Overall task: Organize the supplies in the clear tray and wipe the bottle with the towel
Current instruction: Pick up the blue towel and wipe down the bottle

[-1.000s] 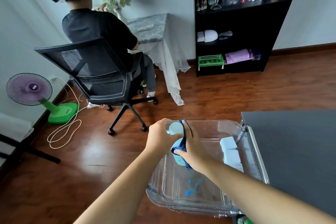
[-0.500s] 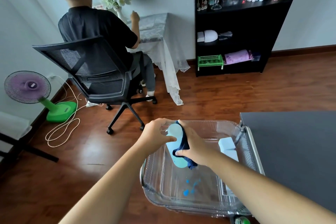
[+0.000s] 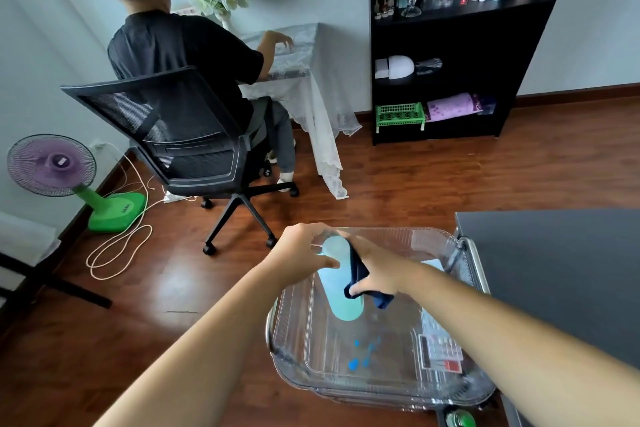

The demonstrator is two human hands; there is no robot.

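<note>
A pale blue-green bottle (image 3: pixel 341 291) hangs over the clear tray (image 3: pixel 377 388). My left hand (image 3: pixel 301 256) grips its top end, fingers curled over the cap. My right hand (image 3: pixel 375 269) holds a dark blue towel (image 3: pixel 360 274) pressed against the bottle's right side. The towel's loose end dangles below my fingers. Light blue boxes (image 3: pixel 434 263) in the tray's far right part are mostly hidden behind my right forearm. Blue marks and a red-and-white label show through the tray's bottom.
The tray sits on a metal cart left of a dark grey table (image 3: pixel 554 274). A person sits in a black office chair (image 3: pixel 194 149) ahead. A purple-and-green fan (image 3: pixel 59 177) with loose cord stands at left, a black shelf (image 3: pixel 450 45) at the back.
My right hand has slid the towel down along the bottle's side. The tray and hands sit lower and nearer in view. The seated person's hand dropped toward the small table.
</note>
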